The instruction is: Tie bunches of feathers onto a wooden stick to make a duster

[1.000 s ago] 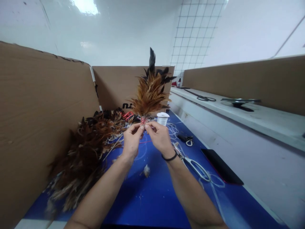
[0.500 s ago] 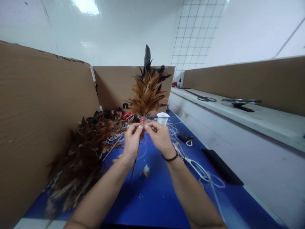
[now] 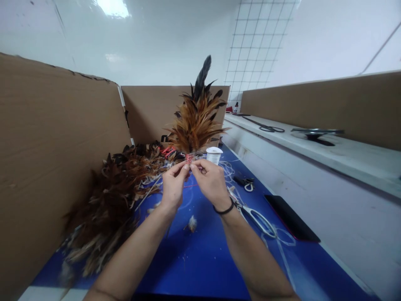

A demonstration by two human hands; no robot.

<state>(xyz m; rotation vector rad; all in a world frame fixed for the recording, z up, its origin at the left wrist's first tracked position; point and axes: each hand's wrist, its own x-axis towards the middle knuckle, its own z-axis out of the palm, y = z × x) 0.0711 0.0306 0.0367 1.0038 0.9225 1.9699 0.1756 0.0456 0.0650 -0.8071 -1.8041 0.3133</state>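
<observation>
A bundle of brown feathers [image 3: 196, 121] with long black ones at its top stands upright in front of me, its base wrapped in red cord [image 3: 188, 158]. My left hand [image 3: 173, 184] pinches the base of the bundle from the left, thumb and forefinger closed. From the right, my right hand [image 3: 212, 183] pinches at the same spot, its thumb tip almost touching the left one. Whether a loose end of cord lies between the fingertips is too small to tell. Just behind the right hand is a white spool [image 3: 214, 155].
Loose feathers [image 3: 115, 188] are heaped along the left cardboard wall [image 3: 56, 150]. On the blue table [image 3: 200, 267] lie scissors [image 3: 258, 220], a black-handled tool [image 3: 244, 183], a dark phone-like slab [image 3: 291, 218], clear strands and a small feather tuft [image 3: 192, 224]. A shelf [image 3: 354, 161] runs along the right.
The feather bundle has turned, and its black tip has swung to the right. The stick below my left hand shows less. Both hands keep their pinch in nearly the same place.
</observation>
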